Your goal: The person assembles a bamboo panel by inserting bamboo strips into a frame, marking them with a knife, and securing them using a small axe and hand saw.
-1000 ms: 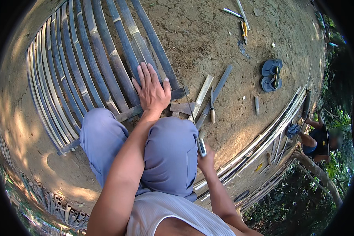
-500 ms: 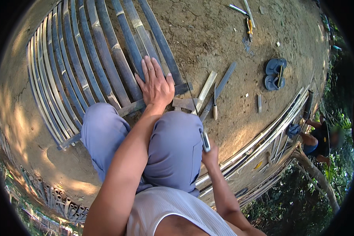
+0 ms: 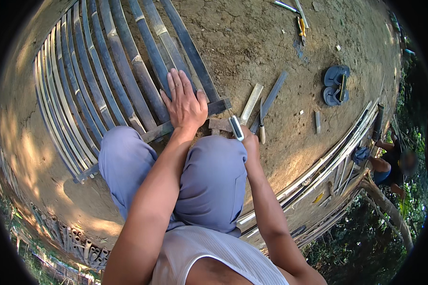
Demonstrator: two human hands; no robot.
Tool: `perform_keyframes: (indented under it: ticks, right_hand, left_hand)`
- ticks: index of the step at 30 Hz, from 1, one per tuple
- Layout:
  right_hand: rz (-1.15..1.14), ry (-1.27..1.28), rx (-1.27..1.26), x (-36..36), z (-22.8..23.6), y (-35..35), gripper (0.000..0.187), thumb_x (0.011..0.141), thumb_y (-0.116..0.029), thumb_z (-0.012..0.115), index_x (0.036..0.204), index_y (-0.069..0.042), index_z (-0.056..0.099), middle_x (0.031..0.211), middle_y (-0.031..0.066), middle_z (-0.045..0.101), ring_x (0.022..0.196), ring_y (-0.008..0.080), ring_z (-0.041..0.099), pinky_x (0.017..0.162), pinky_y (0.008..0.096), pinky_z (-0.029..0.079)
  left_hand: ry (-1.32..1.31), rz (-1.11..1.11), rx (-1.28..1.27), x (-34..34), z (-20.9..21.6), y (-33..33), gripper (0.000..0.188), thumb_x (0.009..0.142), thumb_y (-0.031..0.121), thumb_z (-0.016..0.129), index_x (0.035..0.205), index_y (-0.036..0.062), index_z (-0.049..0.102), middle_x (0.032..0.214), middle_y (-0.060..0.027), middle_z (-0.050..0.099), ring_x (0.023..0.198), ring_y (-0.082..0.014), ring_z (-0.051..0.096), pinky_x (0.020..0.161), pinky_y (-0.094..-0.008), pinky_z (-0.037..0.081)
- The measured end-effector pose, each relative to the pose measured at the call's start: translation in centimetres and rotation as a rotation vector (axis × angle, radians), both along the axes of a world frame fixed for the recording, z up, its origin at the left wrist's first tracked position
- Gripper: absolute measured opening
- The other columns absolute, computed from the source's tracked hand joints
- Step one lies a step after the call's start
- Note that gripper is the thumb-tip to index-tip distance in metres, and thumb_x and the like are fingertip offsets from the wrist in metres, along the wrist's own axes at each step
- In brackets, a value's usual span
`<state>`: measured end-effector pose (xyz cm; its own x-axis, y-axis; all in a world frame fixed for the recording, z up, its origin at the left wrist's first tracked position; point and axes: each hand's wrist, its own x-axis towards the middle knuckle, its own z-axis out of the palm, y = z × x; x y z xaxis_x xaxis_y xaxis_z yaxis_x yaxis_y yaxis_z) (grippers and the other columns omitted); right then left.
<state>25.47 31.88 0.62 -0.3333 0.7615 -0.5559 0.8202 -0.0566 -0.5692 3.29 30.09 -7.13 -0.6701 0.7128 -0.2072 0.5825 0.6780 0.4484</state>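
My left hand (image 3: 185, 105) lies flat, fingers spread, on the near ends of several dark split-bamboo slats (image 3: 123, 71) laid side by side on the dirt. It presses where a crosspiece (image 3: 216, 107) runs under them. My right hand (image 3: 250, 145) sits just past my right knee and grips a tool with a pale metal head (image 3: 236, 128), likely a hammer. The head is raised close to a small wooden block (image 3: 219, 124) at the end of the crosspiece.
A knife with a wooden handle (image 3: 261, 126) and two loose bamboo strips (image 3: 250, 102) lie to the right. Dark sandals (image 3: 335, 84) and hand tools (image 3: 299, 23) sit farther off. Long bamboo strips (image 3: 333, 164) are piled at right, beside another person (image 3: 390, 164).
My right hand has lifted the tool from beside my knee up and forward toward the crosspiece. My left hand has stayed pressed on the slats.
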Motion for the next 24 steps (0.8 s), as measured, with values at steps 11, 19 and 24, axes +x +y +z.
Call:
perform_keyframes:
  ticks: [11,19,24]
  right_hand:
    - [0.107,-0.058,-0.065,-1.9,0.0,1.8,0.011,0.093,-0.006,0.059,0.099,-0.001,0.066,0.084,0.0243,0.069,0.081,0.0432,0.071,0.067,0.0452,0.054]
    - [-0.056,-0.044,-0.003,6.3,-0.6,-3.6,0.009,0.082,0.000,0.069,0.090,-0.003,0.065,0.080,0.0205,0.069,0.078,0.0393,0.072,0.072,0.0426,0.057]
    - [-0.171,-0.014,-0.057,6.1,-0.9,-5.3,0.008,0.084,-0.005,0.070,0.090,-0.003,0.065,0.079,0.0218,0.070,0.080,0.0385,0.074,0.071,0.0440,0.056]
  left_hand:
    - [0.013,0.011,0.017,0.1,0.2,-0.4,0.075,0.100,0.033,0.047,0.160,-0.0071,0.025,0.170,-0.0253,0.018,0.160,-0.0395,0.014,0.124,-0.0663,0.012]
    - [-0.003,0.005,0.017,0.4,0.3,0.0,0.078,0.099,0.035,0.047,0.160,-0.0076,0.023,0.170,-0.0267,0.018,0.160,-0.0400,0.013,0.124,-0.0668,0.011]
    - [0.047,-0.003,0.027,0.0,-0.1,-0.5,0.076,0.099,0.034,0.046,0.160,-0.0078,0.025,0.170,-0.0267,0.019,0.159,-0.0409,0.017,0.124,-0.0663,0.012]
